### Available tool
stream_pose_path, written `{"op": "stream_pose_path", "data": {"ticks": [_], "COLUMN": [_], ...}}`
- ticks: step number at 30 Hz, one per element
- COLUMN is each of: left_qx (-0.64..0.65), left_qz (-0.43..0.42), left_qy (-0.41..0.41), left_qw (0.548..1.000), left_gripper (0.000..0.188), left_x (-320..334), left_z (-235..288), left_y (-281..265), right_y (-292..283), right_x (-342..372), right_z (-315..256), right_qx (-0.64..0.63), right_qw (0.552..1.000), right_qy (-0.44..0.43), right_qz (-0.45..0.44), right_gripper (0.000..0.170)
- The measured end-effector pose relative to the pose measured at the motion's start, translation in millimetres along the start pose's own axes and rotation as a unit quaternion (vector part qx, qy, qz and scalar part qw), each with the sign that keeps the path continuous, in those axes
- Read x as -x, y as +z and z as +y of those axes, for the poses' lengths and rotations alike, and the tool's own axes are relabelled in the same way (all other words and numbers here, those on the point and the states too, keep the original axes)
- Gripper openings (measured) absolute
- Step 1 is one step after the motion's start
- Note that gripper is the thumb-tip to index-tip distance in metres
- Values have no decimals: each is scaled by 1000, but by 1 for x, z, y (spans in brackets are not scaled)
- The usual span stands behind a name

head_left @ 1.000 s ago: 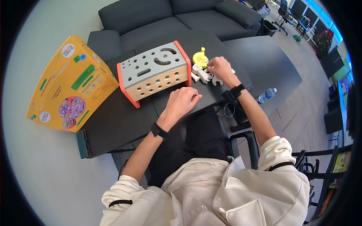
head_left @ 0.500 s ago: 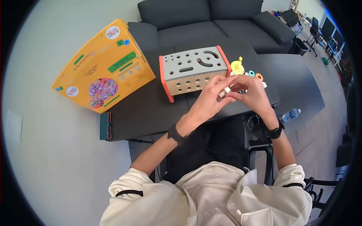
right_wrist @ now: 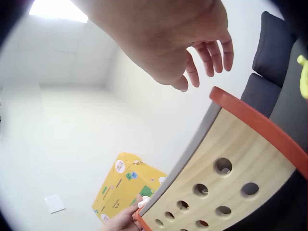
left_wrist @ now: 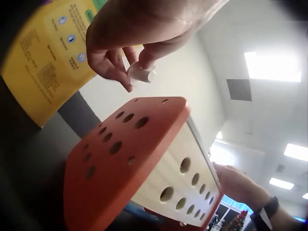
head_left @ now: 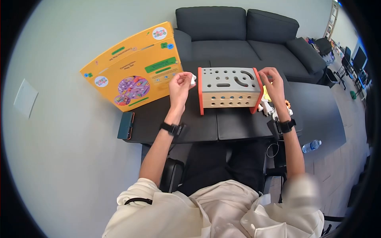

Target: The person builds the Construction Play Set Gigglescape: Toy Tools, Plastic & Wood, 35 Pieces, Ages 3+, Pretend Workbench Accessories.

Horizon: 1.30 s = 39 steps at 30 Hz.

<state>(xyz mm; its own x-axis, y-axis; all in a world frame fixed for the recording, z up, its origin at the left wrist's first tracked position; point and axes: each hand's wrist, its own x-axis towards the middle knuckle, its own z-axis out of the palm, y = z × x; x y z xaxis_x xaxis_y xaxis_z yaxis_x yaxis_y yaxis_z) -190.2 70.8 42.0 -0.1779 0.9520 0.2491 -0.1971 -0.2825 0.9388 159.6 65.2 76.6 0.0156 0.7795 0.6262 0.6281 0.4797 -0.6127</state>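
My left hand [head_left: 179, 89] pinches a small white toy bolt [left_wrist: 141, 73] between thumb and fingers, just off the left end of a toy workbench [head_left: 228, 99]. The workbench has a grey top with holes and slots, pale wooden sides with round holes, and red end panels [left_wrist: 130, 149]. At its other end, my right hand [head_left: 274, 85] hovers by the top corner of the red panel. In the right wrist view its fingers [right_wrist: 215, 60] are loosely bent with nothing between them. The bolt's far side is hidden by the left fingers.
A large yellow box [head_left: 158, 89] stands at the left, behind my left hand. White pieces [head_left: 268, 109], a yellow piece [head_left: 267, 95] and an orange gear lie right of the workbench. A dark green case [head_left: 126, 125] sits at the table's left edge; a water bottle [head_left: 312, 146] is at the right.
Both hands came together around the white bolt in front of the workbench, then parted. The left carried it to the workbench's left end; the right moved to the right end. The head view turned.
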Motion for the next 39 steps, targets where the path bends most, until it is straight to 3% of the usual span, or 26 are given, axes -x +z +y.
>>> {"op": "stream_pose_path", "data": {"ticks": [2, 4, 5, 9, 13, 20, 22, 25, 28, 33, 39], "left_qx": [-57, -32, -26, 38, 86, 85, 12, -47, -86, -97, -117], "left_qz": [28, 60, 57, 48, 12, 39, 54, 47, 25, 12, -52], "left_qy": [-8, -19, -20, -63, -68, -37, -91, -36, -49, -43, -100], "left_qw": [998, 998, 998, 996, 994, 995, 994, 997, 995, 994, 987], "left_gripper": [26, 22, 24, 22, 23, 23, 21, 26, 29, 28, 25], "left_x": [-18, -27, -32, -39, -40, -36, -33, -31, -26, -26, -38], "left_z": [-16, -31, -38, -52, -57, -63, -63, -64, -57, -47, -39], "left_y": [-11, -6, -4, 3, 0, 5, 8, 9, 6, 10, -1], "right_y": [12, 28, 33, 50, 50, 52, 52, 52, 50, 52, 54], "right_x": [-9, -13, -17, -23, -20, -17, -14, -16, -15, -16, -15], "right_z": [15, 35, 45, 51, 53, 56, 52, 48, 33, 44, 48], "right_qx": [47, 53, 41, 43, 75, 69, 72, 77, 91, 65, 49], "right_qw": [999, 996, 990, 979, 977, 983, 984, 985, 983, 985, 985], "right_qy": [27, 71, 121, 176, 166, 143, 138, 130, 140, 139, 144], "right_qz": [-2, -22, -57, -96, -113, -91, -84, -85, -81, -80, -77], "right_gripper": [26, 40, 54, 62, 58, 53, 52, 52, 52, 53, 54]}}
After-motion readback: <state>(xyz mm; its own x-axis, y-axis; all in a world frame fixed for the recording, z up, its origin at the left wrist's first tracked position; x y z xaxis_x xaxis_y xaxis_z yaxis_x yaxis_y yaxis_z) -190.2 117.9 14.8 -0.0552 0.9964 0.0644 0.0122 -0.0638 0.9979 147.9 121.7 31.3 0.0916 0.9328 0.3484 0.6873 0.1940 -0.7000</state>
